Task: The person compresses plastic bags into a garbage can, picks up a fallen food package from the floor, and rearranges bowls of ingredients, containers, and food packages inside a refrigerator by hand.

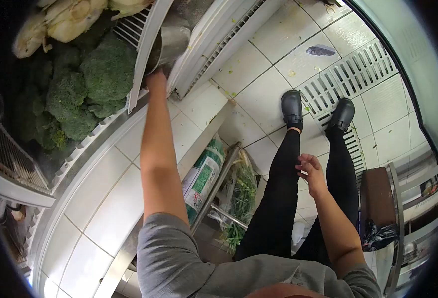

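Observation:
My left arm stretches up into an open fridge. My left hand (156, 79) is at the rim of a shiny metal container (175, 43), beside the white shelf edge. Its fingers are hidden, so I cannot tell whether it grips the container. Left of that hand, heads of broccoli (107, 67) fill a shelf, with pale, leafy-wrapped vegetables (75, 20) above them. My right hand (312, 171) hangs in front of my legs, fingers loosely curled and apart, with nothing visible in it.
Below the fridge's tiled ledge (199, 107) lie a green and white wrapped roll (204, 179) and bagged green herbs (244, 191) on a metal rack. A slotted drain grate (363, 69) and a crumpled plastic piece (321, 50) are on the tiled floor. A metal shelf frame (397, 213) stands right.

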`<state>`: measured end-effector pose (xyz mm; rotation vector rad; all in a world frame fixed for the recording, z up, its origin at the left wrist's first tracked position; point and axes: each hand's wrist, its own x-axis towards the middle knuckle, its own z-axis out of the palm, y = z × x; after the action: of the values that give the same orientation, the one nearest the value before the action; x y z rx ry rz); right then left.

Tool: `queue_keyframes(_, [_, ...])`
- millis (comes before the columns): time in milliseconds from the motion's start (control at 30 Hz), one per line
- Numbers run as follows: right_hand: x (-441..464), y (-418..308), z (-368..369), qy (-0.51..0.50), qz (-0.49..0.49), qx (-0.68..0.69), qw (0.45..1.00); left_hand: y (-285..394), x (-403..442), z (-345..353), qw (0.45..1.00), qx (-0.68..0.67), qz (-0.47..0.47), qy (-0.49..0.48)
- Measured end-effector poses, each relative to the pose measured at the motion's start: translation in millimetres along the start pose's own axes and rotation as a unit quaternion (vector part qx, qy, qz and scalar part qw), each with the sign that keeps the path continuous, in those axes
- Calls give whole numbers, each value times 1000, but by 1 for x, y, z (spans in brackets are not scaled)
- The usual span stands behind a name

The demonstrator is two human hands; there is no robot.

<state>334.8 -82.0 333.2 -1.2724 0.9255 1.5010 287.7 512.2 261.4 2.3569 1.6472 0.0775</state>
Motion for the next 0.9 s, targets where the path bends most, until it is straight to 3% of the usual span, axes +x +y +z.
queue_keyframes(100, [-1, 2, -2, -1, -4, -3, 1000, -9, 38, 13, 990, 67, -63, -103])
queue_keyframes(267, [-2, 4, 3, -10, 4, -14, 1000, -14, 45, 18, 988, 89, -17, -123])
queue_keyframes(533, [1, -2, 10, -2, 5, -30, 1000, 7, -14, 11, 957, 108, 264, 43])
queue_keyframes(667, [2, -5, 11, -4, 4, -36, 999, -17, -37, -10, 945, 118, 288, 105])
queue_keyframes(767, [2, -3, 8, -1, -2, -27, 1000, -8, -74, -37, 953, 162, 251, 52])
queue_keyframes(833, [3, -1, 5, -4, 3, -29, 1000, 13, -91, -56, 914, 367, 99, -140])
queue_keyframes(900, [3, 1, 5, -6, 4, -33, 999, 26, -90, -68, 907, 358, 95, -199])
